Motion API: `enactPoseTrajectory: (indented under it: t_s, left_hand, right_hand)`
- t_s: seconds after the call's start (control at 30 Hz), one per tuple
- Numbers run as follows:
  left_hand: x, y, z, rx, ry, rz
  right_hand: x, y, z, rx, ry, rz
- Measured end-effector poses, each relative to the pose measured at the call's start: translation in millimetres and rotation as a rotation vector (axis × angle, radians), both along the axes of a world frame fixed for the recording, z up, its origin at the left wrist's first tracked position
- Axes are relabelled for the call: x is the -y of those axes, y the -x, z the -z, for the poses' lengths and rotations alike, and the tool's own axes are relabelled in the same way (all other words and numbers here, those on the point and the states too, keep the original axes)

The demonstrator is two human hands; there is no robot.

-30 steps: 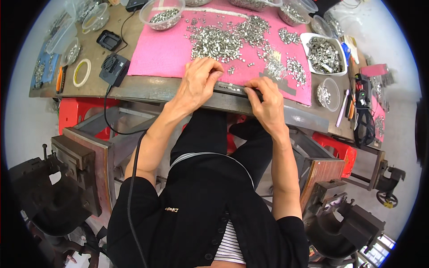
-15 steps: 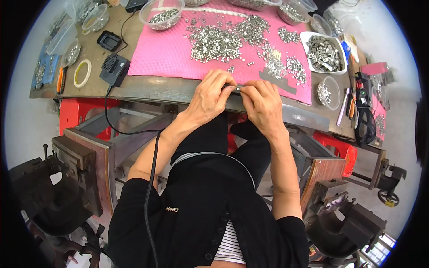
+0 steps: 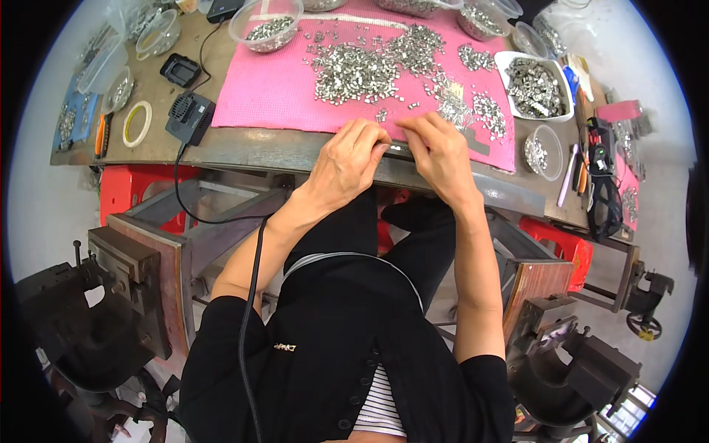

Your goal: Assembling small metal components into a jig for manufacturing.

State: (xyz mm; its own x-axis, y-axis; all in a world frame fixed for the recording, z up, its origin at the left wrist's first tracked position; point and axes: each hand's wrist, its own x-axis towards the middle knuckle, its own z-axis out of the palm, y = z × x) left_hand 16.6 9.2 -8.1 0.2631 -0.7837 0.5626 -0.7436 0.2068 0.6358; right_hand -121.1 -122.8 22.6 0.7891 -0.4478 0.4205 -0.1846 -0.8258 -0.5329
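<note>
My left hand (image 3: pixel 346 161) is at the bench's front edge, thumb and fingers closed in a pinch. A small shiny metal piece (image 3: pixel 396 148) shows just right of its fingertips; whether it is held or lies on the edge is unclear. My right hand (image 3: pixel 443 156) hovers over the near edge of the pink mat (image 3: pixel 273 103), its thumb and fingertips drawn together. Whatever is between them is too small to make out. Beyond both hands, a heap of small silvery metal pieces (image 3: pixel 354 74) covers the mat's middle, and thin metal pins (image 3: pixel 454 111) lie to its right.
A white tray of metal parts (image 3: pixel 501 81) and a clear tub (image 3: pixel 552 173) stand at right. Further left are a round clear bowl (image 3: pixel 235 29), a black charger-like box (image 3: pixel 190 118) with a cable, and a tape roll (image 3: pixel 137 140). Bench vises (image 3: pixel 125 295) flank me below.
My right hand has moved away from the left, lifting up and forward toward the mat. A gap now separates the fingertips. My left hand has stayed nearly in place.
</note>
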Motion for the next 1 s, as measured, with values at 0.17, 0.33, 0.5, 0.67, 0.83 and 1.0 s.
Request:
enactPoseTrajectory:
  t_s: [0.17, 0.33, 0.5, 0.67, 0.83, 1.0]
  left_hand:
    - [1.7, 3.6, -2.5, 0.037, -0.013, -0.025]
    - [-0.5, -2.5, 4.5, 0.079, 0.054, 0.012]
    - [3.4, -16.9, 3.1, 0.074, 0.094, -0.045]
    - [25.2, -34.0, -6.9, 0.173, -0.045, -0.165]
    - [43.6, -41.9, -5.6, 0.302, -0.171, -0.103]
    - [47.3, -44.0, -6.1, 0.345, -0.204, -0.068]
  right_hand:
    - [15.1, -28.6, 4.0, -0.075, -0.012, -0.05]
    - [23.0, -28.1, 9.7, -0.082, 0.031, -0.063]
    - [31.2, -11.1, 7.6, 0.006, -0.072, 0.054]
    - [33.7, -6.7, 9.6, 0.018, 0.009, 0.077]
    - [33.3, 2.6, 8.5, -0.041, 0.032, 0.061]
    - [10.4, 11.9, -3.0, 0.053, -0.143, 0.056]
